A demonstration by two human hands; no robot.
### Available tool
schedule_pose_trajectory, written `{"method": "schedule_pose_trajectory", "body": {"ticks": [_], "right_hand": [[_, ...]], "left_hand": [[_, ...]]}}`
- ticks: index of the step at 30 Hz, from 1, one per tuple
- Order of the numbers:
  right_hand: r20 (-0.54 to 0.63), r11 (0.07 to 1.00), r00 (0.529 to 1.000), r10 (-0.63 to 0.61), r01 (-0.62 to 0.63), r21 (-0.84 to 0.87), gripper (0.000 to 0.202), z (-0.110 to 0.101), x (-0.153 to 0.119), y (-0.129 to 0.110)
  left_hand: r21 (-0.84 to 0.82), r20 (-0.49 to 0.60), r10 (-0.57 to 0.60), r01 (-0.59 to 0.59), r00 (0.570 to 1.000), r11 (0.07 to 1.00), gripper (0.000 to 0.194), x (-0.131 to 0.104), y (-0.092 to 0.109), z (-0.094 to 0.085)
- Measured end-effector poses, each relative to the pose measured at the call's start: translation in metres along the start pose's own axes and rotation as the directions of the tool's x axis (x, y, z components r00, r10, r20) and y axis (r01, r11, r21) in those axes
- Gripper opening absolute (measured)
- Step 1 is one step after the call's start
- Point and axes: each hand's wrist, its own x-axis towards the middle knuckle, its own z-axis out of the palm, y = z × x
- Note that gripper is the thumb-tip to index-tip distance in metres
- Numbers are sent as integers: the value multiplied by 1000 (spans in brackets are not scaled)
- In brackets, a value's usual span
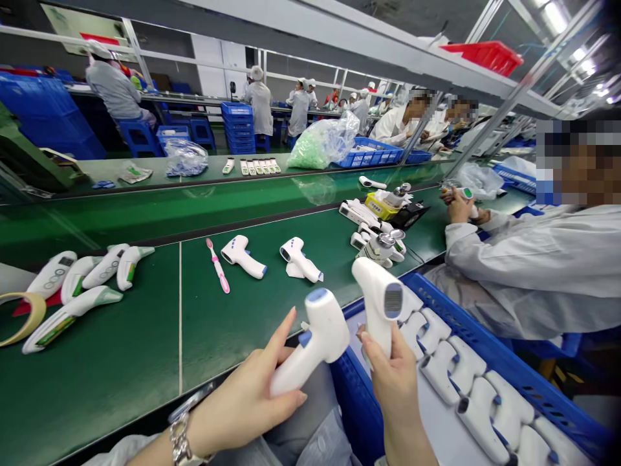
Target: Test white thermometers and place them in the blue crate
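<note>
A white thermometer gun with a blue button and blue-grey end is in my left hand, fingers around its handle. My right hand grips the handle of a second white gun, whose grey ribbed end faces right. The two guns are held apart, above the near edge of the green bench. Beyond them on the bench lie two more white guns and a pink and white toothbrush.
At the right, a blue crate holds several white guns in rows. Open casings and a tape roll lie left. Metal-topped bottles stand ahead. A person in a white coat sits at the right, under the overhead shelf.
</note>
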Motion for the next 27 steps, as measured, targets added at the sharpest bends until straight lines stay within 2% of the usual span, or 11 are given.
{"method": "schedule_pose_trajectory", "body": {"ticks": [2,4,7,9,11,13,17,23,27], "right_hand": [[-25,1000,999,27,-28,-15,20,-10,6,1],[-6,997,997,72,-72,20,33,-17,10,0],[10,967,989,148,-147,208,56,-14,11,-2],[63,908,983,173,-184,377,55,-6,8,-4],[167,846,964,205,-260,466,47,2,1,-4],[279,804,922,269,-374,462,44,8,-9,0],[422,705,813,400,-568,425,52,9,-34,20],[419,595,767,487,-642,483,67,11,-83,52],[329,619,784,526,-618,485,68,22,-117,65]], "left_hand": [[244,-65,75,-57,995,968,78,-1,-2,-4],[321,-131,122,-75,984,944,62,0,-1,-7],[305,-188,133,-71,973,950,45,3,2,-7],[204,-216,110,-65,970,977,41,6,1,-5],[21,-243,69,-66,968,998,46,11,-4,-1],[-152,-244,23,-62,969,987,55,16,-12,3],[-271,-141,-55,15,988,962,72,25,-23,12],[-332,-36,-88,71,996,941,81,36,-31,32],[-282,4,-155,150,988,948,82,42,-47,48]]}}
